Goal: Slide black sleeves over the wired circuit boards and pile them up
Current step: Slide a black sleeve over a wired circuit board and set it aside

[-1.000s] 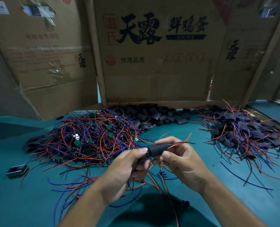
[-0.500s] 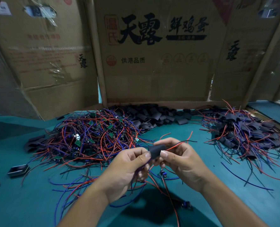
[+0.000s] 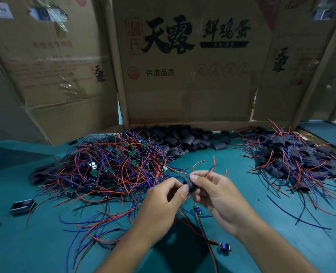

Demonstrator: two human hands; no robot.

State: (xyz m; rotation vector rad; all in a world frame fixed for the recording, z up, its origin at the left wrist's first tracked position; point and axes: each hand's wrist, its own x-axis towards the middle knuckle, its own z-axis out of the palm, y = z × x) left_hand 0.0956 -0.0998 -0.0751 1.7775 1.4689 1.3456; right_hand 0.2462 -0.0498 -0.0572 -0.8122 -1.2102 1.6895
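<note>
A short black tubular sleeve (image 3: 189,184) sits above the green tabletop (image 3: 242,166), pinched between both hands, probably so one can steady it while the other feeds the board in. The left hand (image 3: 161,205) pinches its near end with thumb and forefinger; the right hand (image 3: 218,196) grips the far end, where thin red and black wires (image 3: 210,170) poke out. The board itself is hidden, apparently inside. To the left lies a tangled heap of bare green boards with red and blue wires (image 3: 108,166), within easy reach as stock. Loose black sleeves (image 3: 183,138) lie behind it, and the sleeved pile (image 3: 293,158) grows at the right.
</note>
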